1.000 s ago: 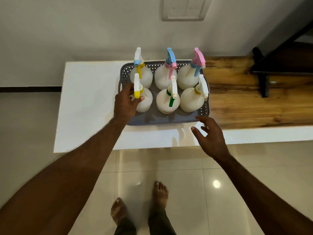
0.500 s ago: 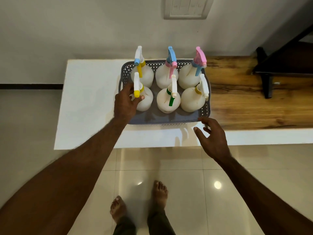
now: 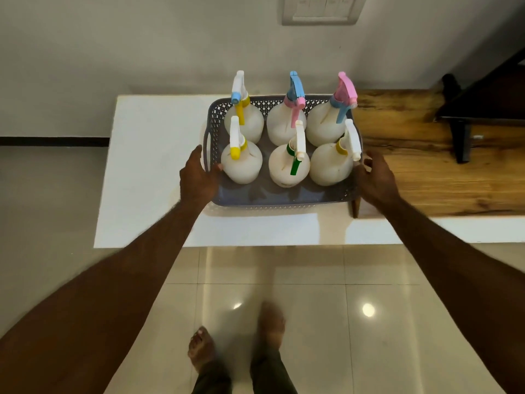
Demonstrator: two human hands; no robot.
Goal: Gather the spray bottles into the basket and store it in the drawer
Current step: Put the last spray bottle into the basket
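Arms reach forward, left hand [image 3: 199, 177] gripping the left rim and right hand [image 3: 376, 180] curled against the right rim of the grey perforated plastic basket [image 3: 279, 199], six white plastic spray bottles [image 3: 287, 163] upright between both grips.

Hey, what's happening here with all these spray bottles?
A person stands at a white counter with a grey basket holding six white spray bottles in two rows. The left hand is at the basket's left side and the right hand at its right side, apparently about to lift it. No drawer is in view.
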